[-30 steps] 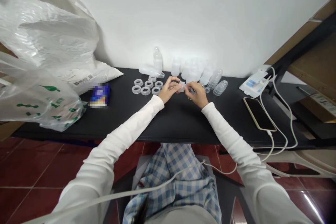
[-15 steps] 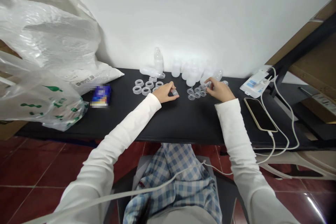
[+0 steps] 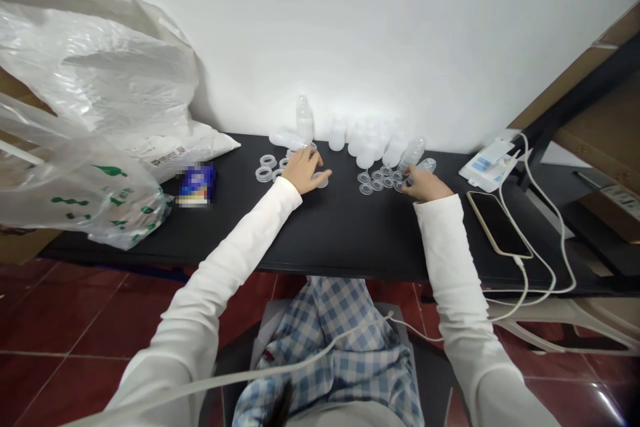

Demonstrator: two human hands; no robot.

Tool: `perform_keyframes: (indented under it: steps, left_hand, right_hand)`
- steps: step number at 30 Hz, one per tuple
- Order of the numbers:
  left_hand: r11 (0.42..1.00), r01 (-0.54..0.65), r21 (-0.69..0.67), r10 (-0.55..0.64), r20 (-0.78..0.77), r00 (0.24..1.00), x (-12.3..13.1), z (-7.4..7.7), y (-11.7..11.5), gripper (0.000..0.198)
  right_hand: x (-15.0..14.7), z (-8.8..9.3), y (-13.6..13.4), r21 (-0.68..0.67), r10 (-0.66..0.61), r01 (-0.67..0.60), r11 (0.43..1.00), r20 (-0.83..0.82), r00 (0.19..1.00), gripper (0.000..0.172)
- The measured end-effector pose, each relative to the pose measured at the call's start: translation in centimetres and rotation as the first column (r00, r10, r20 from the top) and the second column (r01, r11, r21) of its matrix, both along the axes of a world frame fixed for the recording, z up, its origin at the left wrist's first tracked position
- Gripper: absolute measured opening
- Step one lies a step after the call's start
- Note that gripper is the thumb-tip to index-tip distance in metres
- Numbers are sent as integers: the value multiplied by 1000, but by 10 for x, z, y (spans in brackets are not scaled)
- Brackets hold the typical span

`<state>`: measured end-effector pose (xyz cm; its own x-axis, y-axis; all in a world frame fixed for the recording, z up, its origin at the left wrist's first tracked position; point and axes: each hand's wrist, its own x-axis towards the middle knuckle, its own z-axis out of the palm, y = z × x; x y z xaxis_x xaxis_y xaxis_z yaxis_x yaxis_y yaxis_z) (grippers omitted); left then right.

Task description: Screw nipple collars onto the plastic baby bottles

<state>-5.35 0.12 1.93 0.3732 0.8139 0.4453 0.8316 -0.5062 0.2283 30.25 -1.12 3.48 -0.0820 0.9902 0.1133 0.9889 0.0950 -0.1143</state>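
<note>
My left hand (image 3: 301, 171) lies over a cluster of clear plastic rings (image 3: 265, 168) on the black table (image 3: 345, 227). Its fingers are stretched toward a clear bottle lying on its side (image 3: 287, 141), and its thumb touches a clear ring piece (image 3: 321, 181). My right hand (image 3: 425, 185) rests on the table with fingers curled at the right end of a group of small clear parts (image 3: 377, 179). What those fingers pinch is too small to make out. Clear caps (image 3: 415, 149) stand just behind that hand. An upright clear bottle (image 3: 303, 113) and several more bottles (image 3: 367, 137) line the wall.
Large plastic bags (image 3: 85, 127) fill the table's left end, with a small blue packet (image 3: 197, 185) beside them. On the right lie a phone (image 3: 498, 222) on a white cable (image 3: 545, 240) and a white box (image 3: 487, 163). A shelf frame (image 3: 575, 93) rises at the right.
Both hands were together at the table's middle working a small clear piece. They then parted: the left moved back-left onto the rings, the right moved right to the small clear parts.
</note>
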Motion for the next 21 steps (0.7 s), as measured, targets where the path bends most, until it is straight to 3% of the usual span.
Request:
perform_keyframes:
  steps: [2,5,8,11,15,21]
  left_hand:
    - [993,-118,32,117,36,993,-16,9,8,27]
    - [967,-254,17,254,32,967,-51,20,30,50]
    - [961,-240,-136,222,-135,966,-82,25,53,64]
    - [949,-252,-189,202,-251,947,-96,26,68,61]
    - [955,-274,-116,232,-290,929,-96,25,74,56]
    - [968,-243,-69,235,-108,966,-115,21,71,46]
  right_hand:
    - [-13,14,-9,-9,-84,84,996,1,996,35]
    - [-34,33,-22,44,-169,167,985,37,985,29]
    - [-53,44,-29,144,-190,180,973,61,980,33]
    - [-67,46,-32,183,-174,158,970,74,982,36]
    - [-74,42,-30,199,-122,110,974,51,991,35]
    - [-72,36,-26,239,-108,102,966,14,994,34]
